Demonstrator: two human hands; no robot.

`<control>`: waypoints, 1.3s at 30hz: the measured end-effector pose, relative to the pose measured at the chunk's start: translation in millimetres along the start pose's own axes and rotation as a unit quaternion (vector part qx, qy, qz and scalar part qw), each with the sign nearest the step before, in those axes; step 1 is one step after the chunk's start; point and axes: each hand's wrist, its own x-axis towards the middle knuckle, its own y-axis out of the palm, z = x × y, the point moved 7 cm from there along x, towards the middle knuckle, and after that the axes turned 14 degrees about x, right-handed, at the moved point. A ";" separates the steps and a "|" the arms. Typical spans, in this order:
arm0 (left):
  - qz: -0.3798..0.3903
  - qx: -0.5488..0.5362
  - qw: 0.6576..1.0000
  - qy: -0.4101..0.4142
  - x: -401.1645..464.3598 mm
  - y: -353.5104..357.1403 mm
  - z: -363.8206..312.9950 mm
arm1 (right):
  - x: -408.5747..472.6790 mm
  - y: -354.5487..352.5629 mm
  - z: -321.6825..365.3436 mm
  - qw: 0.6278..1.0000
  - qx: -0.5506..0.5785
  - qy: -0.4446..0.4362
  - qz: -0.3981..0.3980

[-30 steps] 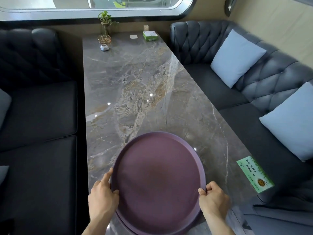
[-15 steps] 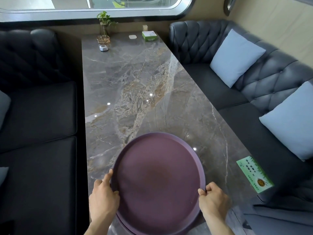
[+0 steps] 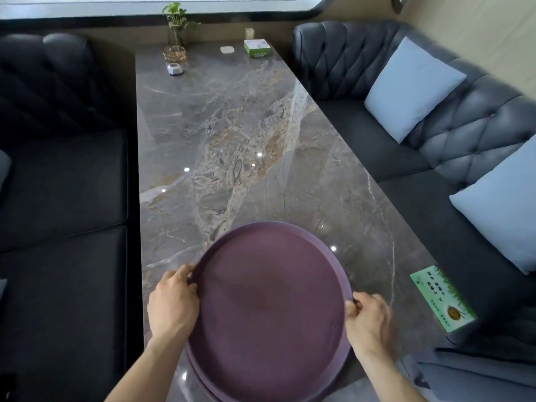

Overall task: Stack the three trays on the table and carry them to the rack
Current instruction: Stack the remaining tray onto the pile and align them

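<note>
Booth setting: long grey marble tabletop (image 3: 232,126) w/ dark sofas on both sides. Near end holds the purple trays (image 3: 266,309), round, stacked; lower rims peek out along the near-left edge, exact count can't be told.

Left hand (image 3: 171,303) has its grip closed on the stack's left rim, thumb hooked over the lip. Right hand (image 3: 368,320) is closed on the right rim, fingers curled at the edge. Whether the stack is lifted off the surface or resting on it is unclear.

Just right of the trays, near the tabletop's right edge: green card (image 3: 442,298), lying flat, apart from the stack. Middle stretch of the marble shows only light glints.

Far end, well apart from the trays: small plant in a glass vase (image 3: 177,27), amber glass dish (image 3: 174,55) in front of it, small white-grey object (image 3: 175,69) nearer still, white pad (image 3: 227,49), green-and-white box (image 3: 257,47), small beige block (image 3: 249,33) behind that.

Right sofa (image 3: 478,117) is tufted, w/ two light-blue cushions (image 3: 412,85). Left sofa (image 3: 63,181) is darker.
</note>
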 end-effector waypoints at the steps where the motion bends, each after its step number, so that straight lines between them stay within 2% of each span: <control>1: 0.000 0.006 1.000 0.000 2.0 0.5 -0.3 | 3.3 1.3 -1.1 1.000 -0.001 0.003 0.006; 8: 0.017 0.013 1.000 0.001 8.7 3.1 2.0 | 13.4 7.6 -7.8 0.998 0.054 0.033 0.016; 14: 0.011 0.008 1.000 -0.002 5.8 4.7 2.4 | 15.6 14.1 -15.1 0.996 0.057 0.058 0.029; 19: 0.009 0.016 1.000 -0.007 1.6 6.6 5.7 | 9.4 14.1 -16.5 0.997 0.048 0.061 0.010; 23: 0.044 0.024 0.998 -0.023 0.6 8.9 6.3 | 1.3 19.3 -20.6 0.993 0.060 0.102 0.016; 28: 0.149 -0.077 0.976 -0.139 -5.2 36.7 32.8 | -16.5 27.7 -33.5 0.977 0.111 0.179 0.038; 32: 0.192 -0.147 0.952 -0.190 -12.2 42.1 34.0 | -21.3 26.3 -25.3 0.973 0.117 0.188 0.066; 35: 0.189 -0.187 0.941 -0.208 -16.5 35.6 29.3 | -20.7 22.7 -11.6 0.973 0.157 0.160 0.060; 39: 0.140 -0.271 0.928 -0.216 -13.9 15.4 32.0 | -9.3 11.0 24.9 0.968 0.214 0.116 0.057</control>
